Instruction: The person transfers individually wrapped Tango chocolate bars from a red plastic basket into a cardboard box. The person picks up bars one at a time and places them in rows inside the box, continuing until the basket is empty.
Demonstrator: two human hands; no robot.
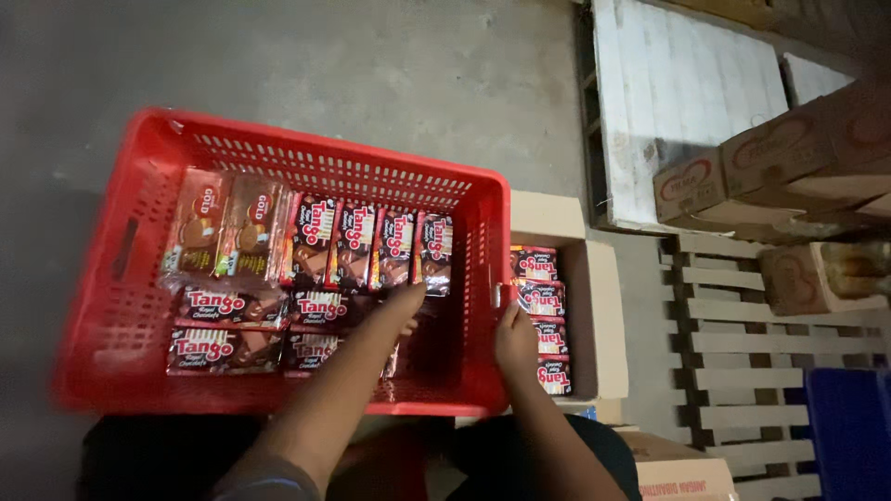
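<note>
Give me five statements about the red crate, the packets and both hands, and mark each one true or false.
1. The red crate holds dark snack packets. True.
2. The left hand reaches inside the crate among the packets. True.
3. The right hand rests on the wooden pallet. False: it is at the crate's right wall.
4. The cardboard box beside the crate is empty. False: packets lie in it.
5. The crate is blue. False: it is red.

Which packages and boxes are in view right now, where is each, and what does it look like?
Dark red-brown snack packs: rows inside the red crate, under the left hand.
Two gold-brown packs: crate's back left.
Matching dark packs: stacked in an open cardboard box right of the crate, by the right hand.
Brown cartons: upper right, on pallets.
</note>
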